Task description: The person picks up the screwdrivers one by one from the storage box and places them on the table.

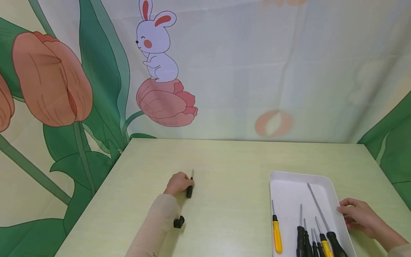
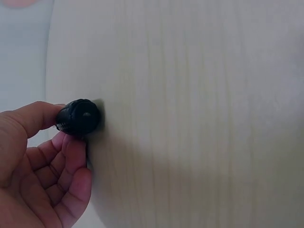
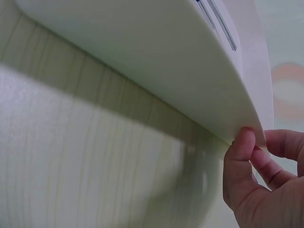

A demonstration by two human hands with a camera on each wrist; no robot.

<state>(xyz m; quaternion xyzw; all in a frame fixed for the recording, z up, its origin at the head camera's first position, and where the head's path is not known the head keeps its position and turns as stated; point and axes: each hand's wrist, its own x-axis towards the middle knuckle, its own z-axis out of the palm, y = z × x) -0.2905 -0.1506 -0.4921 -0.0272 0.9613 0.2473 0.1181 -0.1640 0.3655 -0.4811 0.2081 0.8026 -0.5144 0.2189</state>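
Plainly, we see a small screwdriver (image 1: 189,192) on the left side of the tabletop (image 1: 231,203), held by the person's left hand (image 1: 177,183). Its handle is black, with a slim metal shaft pointing toward the far edge. From the left wrist we look almost straight at the rounded butt end, which carries a small pale spot, and the handle's side looks ridged. Thumb and forefinger close narrowly about the handle, while the other fingers curl beneath it. We cannot tell whether the handle touches the wood.

At the right, the right hand (image 1: 361,217) pinches the side rim of a white tray (image 1: 287,187), thumb and fingers on either side of the thin wall. Inside, a yellow-handled screwdriver (image 1: 277,233) lies along the left wall, and a long black-handled screwdriver (image 1: 336,243) slants at the right end of a cluster of smaller ones.

For room, we find a broad stretch of pale wood grain between the held screwdriver and the tray. Another strip runs behind both, up to the far edge, where a printed curtain (image 1: 231,71) hangs. The table's left edge slopes well apart from the left hand; its right edge runs nearer the right hand.
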